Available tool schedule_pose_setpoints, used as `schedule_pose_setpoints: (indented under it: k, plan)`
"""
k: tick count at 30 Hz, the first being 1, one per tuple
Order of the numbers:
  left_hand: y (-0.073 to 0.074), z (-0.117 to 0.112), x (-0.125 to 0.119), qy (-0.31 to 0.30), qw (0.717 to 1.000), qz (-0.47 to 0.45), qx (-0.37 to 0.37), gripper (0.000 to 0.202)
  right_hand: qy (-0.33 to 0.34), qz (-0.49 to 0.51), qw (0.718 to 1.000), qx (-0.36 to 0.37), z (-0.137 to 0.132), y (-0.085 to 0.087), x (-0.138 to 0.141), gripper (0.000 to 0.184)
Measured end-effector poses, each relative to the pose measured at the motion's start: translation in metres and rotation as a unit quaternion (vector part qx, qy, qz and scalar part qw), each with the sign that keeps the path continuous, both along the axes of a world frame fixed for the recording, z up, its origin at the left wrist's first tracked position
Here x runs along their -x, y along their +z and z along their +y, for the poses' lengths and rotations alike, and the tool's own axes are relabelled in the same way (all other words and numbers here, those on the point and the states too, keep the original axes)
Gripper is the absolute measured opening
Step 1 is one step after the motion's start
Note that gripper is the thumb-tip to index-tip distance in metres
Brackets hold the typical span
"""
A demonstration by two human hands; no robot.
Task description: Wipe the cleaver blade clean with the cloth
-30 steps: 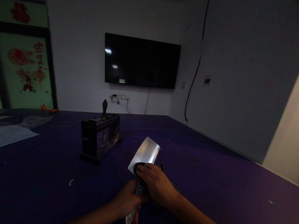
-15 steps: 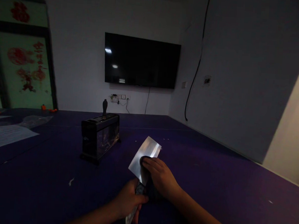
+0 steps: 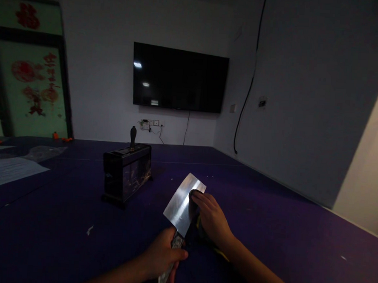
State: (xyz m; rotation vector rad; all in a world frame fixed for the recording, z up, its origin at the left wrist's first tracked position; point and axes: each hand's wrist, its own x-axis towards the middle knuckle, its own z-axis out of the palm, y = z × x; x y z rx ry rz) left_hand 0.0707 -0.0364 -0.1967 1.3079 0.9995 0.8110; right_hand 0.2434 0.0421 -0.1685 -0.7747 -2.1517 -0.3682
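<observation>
Cleaver wipe, cloth at the blade's far end.
Our left hand (image 3: 162, 256) clenches the cleaver (image 3: 181, 201) handle. Right hand (image 3: 212, 217) fingers press a dark cloth (image 3: 193, 197) under them onto the blade. We judge the wipe partway, not finished.

Table (image 3: 283, 224): open passage from centre to right edge. Obstacles: black box (image 3: 126, 174), left of centre; papers (image 3: 8, 169), left edge; cleaver (image 3: 182, 201), held above near-edge middle.

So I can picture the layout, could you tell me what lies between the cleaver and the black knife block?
Nothing: between cleaver and knife block the head view shows only bare purple tabletop.
</observation>
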Motion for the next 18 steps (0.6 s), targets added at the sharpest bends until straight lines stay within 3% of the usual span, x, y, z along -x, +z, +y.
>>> schedule_pose_setpoints:
  k: [12,18]
  plan:
    - [-0.002,0.005,-0.005,0.022,1.000,-0.017,-0.007,0.026,0.072,-0.088,0.993,-0.024,-0.017,-0.002,0.013,0.037]
    - [0.000,0.002,-0.005,0.030,1.000,-0.002,-0.004,0.025,0.072,-0.088,0.993,-0.024,-0.018,0.000,0.011,0.038]
